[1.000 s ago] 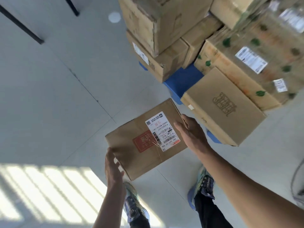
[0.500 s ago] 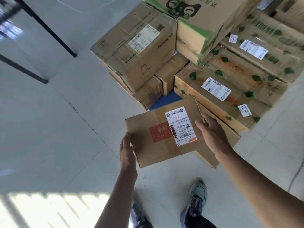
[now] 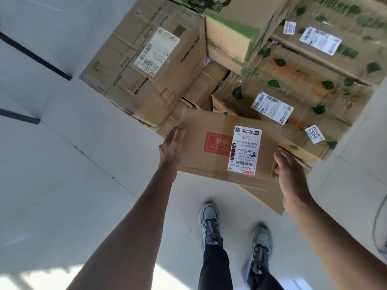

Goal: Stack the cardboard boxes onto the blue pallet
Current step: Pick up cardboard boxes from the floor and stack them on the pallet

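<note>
Left hand: fingers straight, palm flat against the left end of the box, pressing in. Right hand: fingers and thumb curled round the box's right end, gripping it.

The box is carried between the 2 hands, clear of the floor, top face up and roughly level. It sits at the near edge of the stack, its far edge overlapping the lower boxes there. It is directly over a flat box that juts out below its right side. Cannot tell whether the 2 touch.

The held box is shallow, rectangular brown cardboard, closed, with clear tape across the top. It carries 1 red square stamp and 1 white shipping label with barcodes. Contents are not visible.

Stack, all closed cardboard:
- Big plain box on the left, taped seams, white label, black print along the edges.
- Green-printed box at the top, blurred.
- 2 leaf-print boxes on the right, the lower one and the upper one, each with a white label. A "8935" sticker sits on the lower one's near side.
- Small plain box wedged between the big box and the leaf-print ones.

The floor is pale grey tile, smooth, with thin joints and a sun patch at the bottom edge. Dark bars are at the far left. Shoes are grey-green with dark laces, below dark trousers.
</note>
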Demonstrator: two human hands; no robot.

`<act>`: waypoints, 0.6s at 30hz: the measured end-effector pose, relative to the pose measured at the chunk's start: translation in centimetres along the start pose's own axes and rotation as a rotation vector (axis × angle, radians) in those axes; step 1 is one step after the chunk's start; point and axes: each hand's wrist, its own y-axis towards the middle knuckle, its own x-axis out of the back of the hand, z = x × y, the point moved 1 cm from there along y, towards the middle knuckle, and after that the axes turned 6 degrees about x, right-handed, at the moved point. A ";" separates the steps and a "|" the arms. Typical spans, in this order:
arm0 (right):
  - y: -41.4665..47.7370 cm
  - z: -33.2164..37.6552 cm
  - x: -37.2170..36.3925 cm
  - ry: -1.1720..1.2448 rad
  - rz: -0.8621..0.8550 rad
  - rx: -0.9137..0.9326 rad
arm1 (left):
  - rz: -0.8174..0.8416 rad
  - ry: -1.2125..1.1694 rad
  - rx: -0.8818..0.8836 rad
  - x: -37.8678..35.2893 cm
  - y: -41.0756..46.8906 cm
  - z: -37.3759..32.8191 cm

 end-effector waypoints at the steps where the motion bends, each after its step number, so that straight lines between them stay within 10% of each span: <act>1: 0.0 -0.1 -0.2 0.013 -0.011 -0.017 | 0.010 0.013 0.005 -0.1 0.8 -0.4; 18: -2.2 -2.5 4.3 0.183 -0.138 -0.210 | 0.390 0.114 0.022 -5.6 2.3 -3.2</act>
